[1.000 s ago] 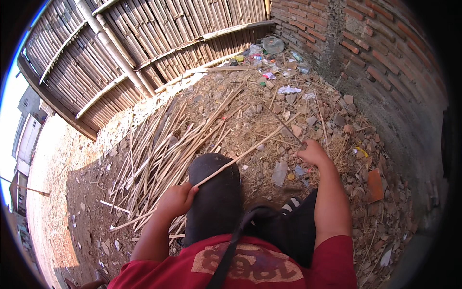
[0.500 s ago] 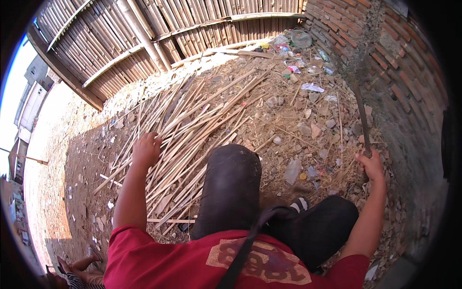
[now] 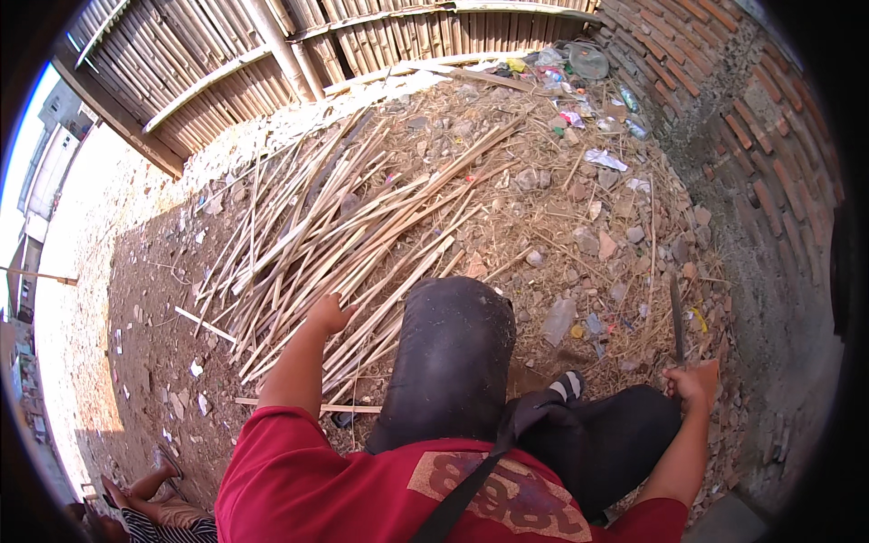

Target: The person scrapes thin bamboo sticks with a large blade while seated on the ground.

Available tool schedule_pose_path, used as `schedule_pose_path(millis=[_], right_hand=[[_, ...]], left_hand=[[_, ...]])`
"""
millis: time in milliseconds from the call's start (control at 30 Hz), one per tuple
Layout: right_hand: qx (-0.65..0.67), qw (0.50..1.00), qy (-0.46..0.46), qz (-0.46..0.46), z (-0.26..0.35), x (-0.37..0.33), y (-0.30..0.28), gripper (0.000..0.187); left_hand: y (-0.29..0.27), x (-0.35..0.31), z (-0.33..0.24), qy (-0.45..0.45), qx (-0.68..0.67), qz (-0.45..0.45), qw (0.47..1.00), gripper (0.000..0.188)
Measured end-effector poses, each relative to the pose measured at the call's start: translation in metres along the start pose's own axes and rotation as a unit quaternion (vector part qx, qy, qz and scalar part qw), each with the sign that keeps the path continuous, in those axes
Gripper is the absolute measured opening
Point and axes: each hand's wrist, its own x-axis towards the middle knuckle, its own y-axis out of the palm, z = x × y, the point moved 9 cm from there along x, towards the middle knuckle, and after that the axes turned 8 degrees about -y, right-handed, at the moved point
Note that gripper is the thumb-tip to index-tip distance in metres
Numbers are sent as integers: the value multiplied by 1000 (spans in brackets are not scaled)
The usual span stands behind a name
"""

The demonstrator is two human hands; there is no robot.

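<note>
The left hand (image 3: 330, 313) is over the near edge of the pile of sticks (image 3: 362, 237), left of the bent knee (image 3: 457, 348). Its fingers are partly spread and nothing shows in its grip; whether it touches a stick, I cannot tell. The right hand (image 3: 692, 382), well apart on the right, is closed around a long dark knife (image 3: 677, 317), blade toward the far side.

To handle this well, the left hand should pinch one loose stick near its close end and draw it out lengthwise, since the crossed sticks could snag. Keeping the blade out wide, clear of the knee and of the foot (image 3: 568, 385) beside it, seems the safest hold meanwhile.
</note>
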Motion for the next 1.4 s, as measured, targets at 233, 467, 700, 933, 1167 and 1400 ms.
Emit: schedule_pose_path(millis=[233,467,700,933,1167,1400], right_hand=[[-64,997,26,25,-16,20,-4,33],[-131,990,36,27,2,12,5,49],[-124,988,80,47,-7,11,6,72],[-153,986,62,22,11,3,7,62],[-173,984,47,7,49,-21,28,22],[-225,972,61,22,49,-17,29,23]], left_hand=[[118,28,21,-32,-6,130,991,72],[109,44,3,-100,-18,92,991,73],[99,67,-41,-65,60,127,988,83],[99,97,-39,-104,41,128,985,94],[96,106,-32,-125,33,85,988,95],[96,99,-32,-113,15,46,992,91]])
